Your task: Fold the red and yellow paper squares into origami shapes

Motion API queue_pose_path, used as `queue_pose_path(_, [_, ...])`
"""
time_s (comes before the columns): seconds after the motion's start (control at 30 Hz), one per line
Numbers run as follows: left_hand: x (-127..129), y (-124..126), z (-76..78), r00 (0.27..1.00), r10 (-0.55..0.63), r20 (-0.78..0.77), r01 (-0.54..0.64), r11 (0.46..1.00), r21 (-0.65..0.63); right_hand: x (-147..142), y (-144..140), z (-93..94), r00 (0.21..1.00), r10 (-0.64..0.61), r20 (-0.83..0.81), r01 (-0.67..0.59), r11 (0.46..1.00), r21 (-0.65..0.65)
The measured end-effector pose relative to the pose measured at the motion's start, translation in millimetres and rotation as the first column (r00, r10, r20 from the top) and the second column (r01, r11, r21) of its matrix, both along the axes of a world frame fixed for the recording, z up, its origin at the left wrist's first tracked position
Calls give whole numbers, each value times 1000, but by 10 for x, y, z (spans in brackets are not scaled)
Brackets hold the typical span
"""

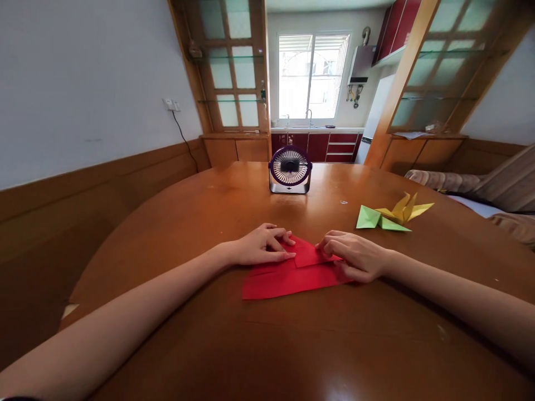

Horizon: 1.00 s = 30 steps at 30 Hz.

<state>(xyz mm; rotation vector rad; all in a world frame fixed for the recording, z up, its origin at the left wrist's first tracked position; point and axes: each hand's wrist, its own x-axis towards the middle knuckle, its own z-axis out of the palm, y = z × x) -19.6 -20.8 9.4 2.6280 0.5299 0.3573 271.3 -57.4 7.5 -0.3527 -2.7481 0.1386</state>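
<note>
A sheet of red paper point(288, 284), partly folded, lies on the table in front of me. Its upper part comes to a peak, and one layer is folded over with an edge near the middle. My left hand point(266, 244) holds down the paper's upper left side with bent fingers, thumb and forefinger apart. On the right side my right hand point(353, 254) has its fingers curled onto the folded layer, with the thumb close to the lower right edge. The right end of the paper is partly hidden by that hand.
A small purple desk fan point(290, 167) stands beyond the paper. To the right lie a green folded paper piece point(368, 217) and a yellow paper crane point(403, 210), touching or overlapping. The round wooden table point(175, 223) reaches toward a kitchen.
</note>
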Motion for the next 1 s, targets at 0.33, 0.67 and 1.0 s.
queue_pose_path(0.33, [3,-5,-5,1000,2,20,-1,1000,-9,238,-171,-59,999,17,-31,-15,998,60])
queue_pose_path(0.67, [-4,-10,-20,1000,2,7,-2,1000,-3,291,-231,-97,991,51,-125,-38,994,106])
queue_pose_path(1.0, [2,-12,-49,999,2,47,-4,999,40,-55,-186,-37,982,-152,-111,160,985,63])
